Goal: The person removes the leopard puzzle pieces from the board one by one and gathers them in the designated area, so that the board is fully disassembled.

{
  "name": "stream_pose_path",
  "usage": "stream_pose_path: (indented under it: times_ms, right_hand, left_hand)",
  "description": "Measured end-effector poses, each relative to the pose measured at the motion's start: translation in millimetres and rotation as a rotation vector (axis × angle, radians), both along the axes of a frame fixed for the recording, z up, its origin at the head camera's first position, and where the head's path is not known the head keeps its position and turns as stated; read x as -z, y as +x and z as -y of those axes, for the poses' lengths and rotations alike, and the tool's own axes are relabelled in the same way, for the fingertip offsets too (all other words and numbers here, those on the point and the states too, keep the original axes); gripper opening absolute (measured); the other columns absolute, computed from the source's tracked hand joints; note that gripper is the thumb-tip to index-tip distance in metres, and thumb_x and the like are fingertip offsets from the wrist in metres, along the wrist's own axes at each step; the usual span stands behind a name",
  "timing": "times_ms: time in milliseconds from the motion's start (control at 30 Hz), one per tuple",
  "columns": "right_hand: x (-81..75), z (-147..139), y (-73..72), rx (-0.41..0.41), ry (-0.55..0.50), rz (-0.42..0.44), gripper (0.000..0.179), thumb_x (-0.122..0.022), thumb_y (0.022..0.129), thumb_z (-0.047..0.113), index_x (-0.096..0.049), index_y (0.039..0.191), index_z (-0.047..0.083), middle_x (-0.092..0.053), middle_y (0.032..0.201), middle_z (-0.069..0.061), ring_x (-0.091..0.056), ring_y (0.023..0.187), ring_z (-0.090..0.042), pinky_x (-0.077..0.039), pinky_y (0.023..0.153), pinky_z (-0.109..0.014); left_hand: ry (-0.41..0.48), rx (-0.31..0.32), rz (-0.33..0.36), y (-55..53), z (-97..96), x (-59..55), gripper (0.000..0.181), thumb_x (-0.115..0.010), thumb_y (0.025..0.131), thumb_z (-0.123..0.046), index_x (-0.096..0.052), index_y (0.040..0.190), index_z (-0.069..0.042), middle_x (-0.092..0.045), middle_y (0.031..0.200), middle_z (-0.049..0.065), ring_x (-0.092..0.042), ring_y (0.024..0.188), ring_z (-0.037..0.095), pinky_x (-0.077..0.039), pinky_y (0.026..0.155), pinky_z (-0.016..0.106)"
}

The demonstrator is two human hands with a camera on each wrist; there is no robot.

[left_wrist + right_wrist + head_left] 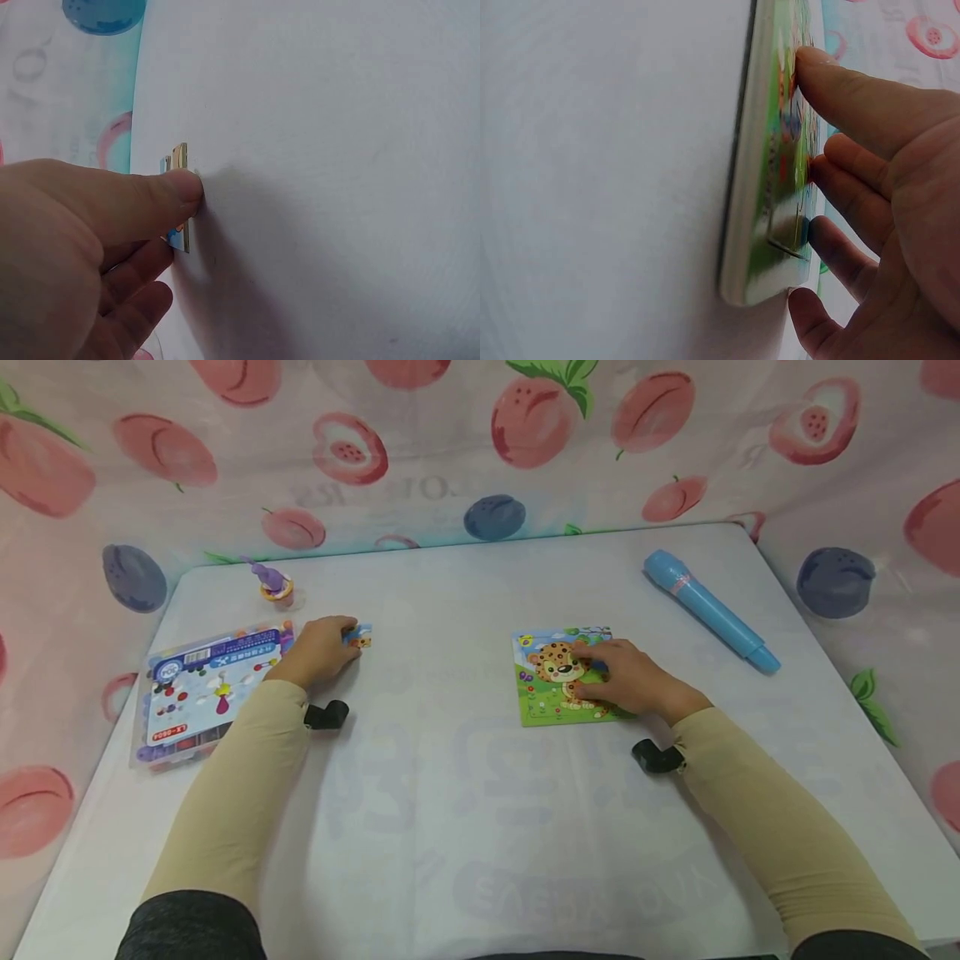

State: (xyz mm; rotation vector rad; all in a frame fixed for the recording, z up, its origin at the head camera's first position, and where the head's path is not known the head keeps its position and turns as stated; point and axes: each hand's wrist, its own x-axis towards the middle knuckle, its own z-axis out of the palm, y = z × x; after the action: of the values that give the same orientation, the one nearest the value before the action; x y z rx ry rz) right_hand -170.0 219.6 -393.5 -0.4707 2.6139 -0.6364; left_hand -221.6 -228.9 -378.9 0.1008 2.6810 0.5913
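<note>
In the head view my left hand (321,652) pinches a small printed puzzle piece (362,636) just above the white table, beside a plastic case. Up close in the left wrist view, thumb and fingers hold the piece (178,238) on edge, and its layered outline looks like more than one piece. My right hand (633,677) lies over a square leopard-cub puzzle (536,697) with a green and blue picture. From the right wrist view, the spread fingertips touch the face of that puzzle (761,255), which lies flat on the table.
A clear case (213,685) with a printed label and colourful contents lies at the left. Behind it stands a small purple-topped figure (274,583). A blue tube with a cap (712,610) lies at the back right. Fruit-patterned cloth (420,502) rises behind the table.
</note>
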Motion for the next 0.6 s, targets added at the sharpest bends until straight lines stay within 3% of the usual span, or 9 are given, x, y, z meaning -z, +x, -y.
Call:
stream_pose_path:
  times_ms: [333,600]
  right_hand:
    - [2.5,-0.1,3.0,0.010,0.010,-0.034,0.067,-0.071,0.094,0.034,-0.045,0.151,0.008,-0.040,0.152,-0.022,-0.026,0.142,-0.043,-0.022,0.112,-0.064]
    - [-1.1,-1.8,4.7,-0.006,-0.006,-0.045,0.070,-0.072,0.094,0.030,-0.042,0.152,0.006,-0.040,0.152,-0.022,-0.030,0.141,-0.043,-0.024,0.114,-0.059]
  left_hand:
    - [0.034,-0.003,-0.013,2.9,-8.1,-12.1,0.062,-0.064,0.098,-0.018,-0.038,0.153,-0.002,-0.037,0.154,0.024,-0.032,0.141,0.043,-0.024,0.115,0.058]
    - [0.068,0.145,-0.084,9.6,-45.5,-16.5,0.063,-0.068,0.095,-0.020,-0.043,0.149,0.002,-0.041,0.151,0.024,-0.036,0.140,0.040,-0.025,0.117,0.051]
